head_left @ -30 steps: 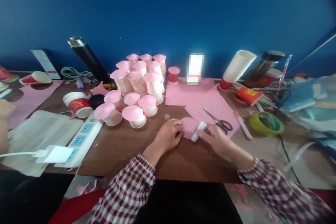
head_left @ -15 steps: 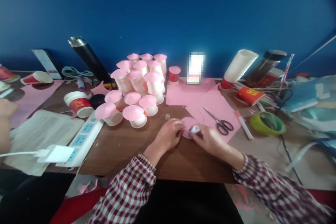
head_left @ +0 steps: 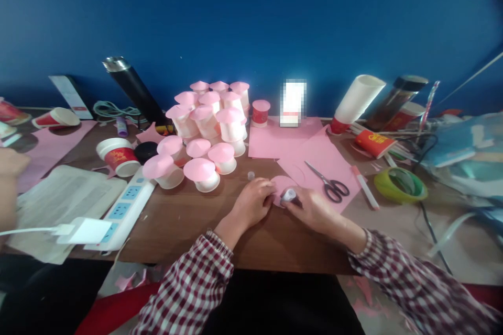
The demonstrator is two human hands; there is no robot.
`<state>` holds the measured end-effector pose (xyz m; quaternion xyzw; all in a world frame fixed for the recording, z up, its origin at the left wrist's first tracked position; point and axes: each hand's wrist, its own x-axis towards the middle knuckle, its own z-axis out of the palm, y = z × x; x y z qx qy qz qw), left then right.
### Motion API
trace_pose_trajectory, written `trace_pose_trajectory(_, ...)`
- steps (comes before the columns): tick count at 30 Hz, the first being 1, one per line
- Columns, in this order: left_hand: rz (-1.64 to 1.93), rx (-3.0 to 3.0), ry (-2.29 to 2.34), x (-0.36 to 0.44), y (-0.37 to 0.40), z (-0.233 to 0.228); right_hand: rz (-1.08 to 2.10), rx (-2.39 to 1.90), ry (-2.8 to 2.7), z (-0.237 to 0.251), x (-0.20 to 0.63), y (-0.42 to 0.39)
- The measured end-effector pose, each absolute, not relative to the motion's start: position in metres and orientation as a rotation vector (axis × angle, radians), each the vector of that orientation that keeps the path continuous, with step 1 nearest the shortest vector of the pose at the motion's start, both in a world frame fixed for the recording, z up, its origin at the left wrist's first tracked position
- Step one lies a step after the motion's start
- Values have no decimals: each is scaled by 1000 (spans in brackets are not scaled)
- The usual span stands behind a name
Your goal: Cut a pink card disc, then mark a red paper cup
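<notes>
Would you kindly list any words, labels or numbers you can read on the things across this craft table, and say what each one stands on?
None can be read.
Red paper cup: gold print, too blurred.
Orange-red cup lying on its side: yellow print, too blurred.
Small red cup with pink lid: pale marks, too small.
White card against the wall: pixelated, unreadable.
White glue stick in the right hand: no legible label.

right hand (head_left: 314, 208) drawn in, glue stick (head_left: 290, 195) now tipped upright onto pink paper circle (head_left: 280, 189)
</notes>
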<state>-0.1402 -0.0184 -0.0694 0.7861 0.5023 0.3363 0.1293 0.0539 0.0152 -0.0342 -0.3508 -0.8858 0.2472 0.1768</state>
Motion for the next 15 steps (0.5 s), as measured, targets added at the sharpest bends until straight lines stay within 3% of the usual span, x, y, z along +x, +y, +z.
trace_pose_trajectory(9,992,2296,1465,-138,-17,-70,856,-1035,-2322,-33,49,17)
trace_pose_trajectory(15,997,2286,1466,-141,-18,-72,726,-1082,-2485,-30,59,14)
